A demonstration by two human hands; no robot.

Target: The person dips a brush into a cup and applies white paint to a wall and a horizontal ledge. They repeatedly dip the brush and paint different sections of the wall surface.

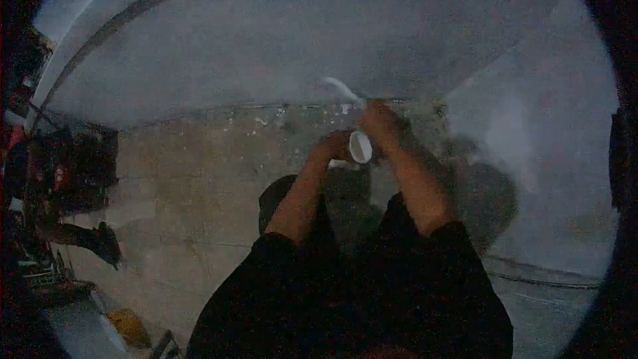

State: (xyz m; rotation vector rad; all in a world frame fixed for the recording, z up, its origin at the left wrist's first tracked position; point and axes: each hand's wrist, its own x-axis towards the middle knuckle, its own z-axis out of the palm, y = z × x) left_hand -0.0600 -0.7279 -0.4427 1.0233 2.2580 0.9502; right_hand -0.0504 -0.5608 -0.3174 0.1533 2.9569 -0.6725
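In the head view, a white round container (361,147) is held in the left hand (334,145), its fingers curled around the side and its opening turned toward the camera. A curved white strip (342,88), blurred, is gripped in the closed fingers of the right hand (381,121), just above the container. White specks (261,121) are scattered over the tan floor (179,179) beside the grey wall (266,40).

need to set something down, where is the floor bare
Bare: the tan floor between the dark clutter at far left and the dark left leg. Crowded: the foot of the grey wall, with small white flecks, and around the left hand, right hand and white round cup.
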